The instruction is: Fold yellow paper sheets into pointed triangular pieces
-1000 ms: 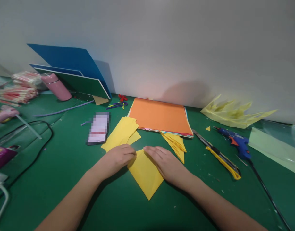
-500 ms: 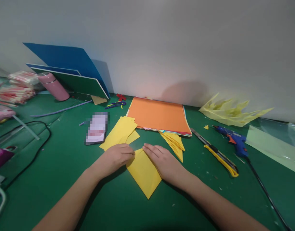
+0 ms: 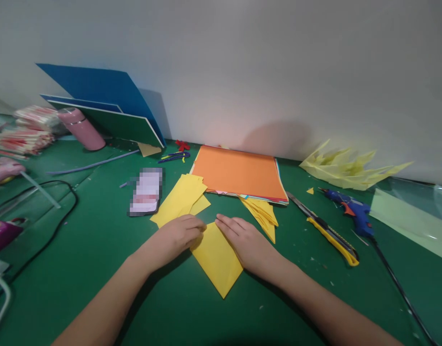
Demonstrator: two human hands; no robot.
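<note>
A folded piece of yellow paper (image 3: 217, 262) lies on the green mat (image 3: 98, 240) with one corner pointing towards me. My left hand (image 3: 178, 235) rests on its upper left edge, fingers curled and pressed down on the paper. My right hand (image 3: 244, 240) lies flat on its upper right part, fingers stretched out and together. The fingertips of both hands almost meet at the paper's top.
Behind the hands lie a stack of yellow sheets (image 3: 181, 197), folded yellow pieces (image 3: 264, 216) and an orange paper pile (image 3: 239, 173). A phone (image 3: 146, 192) is at the left, a yellow utility knife (image 3: 329, 233) and a blue glue gun (image 3: 354, 211) at the right. Black cable (image 3: 62, 216) loops at the far left.
Both hands have stayed on the yellow paper; only a slight shift of the view shows.
</note>
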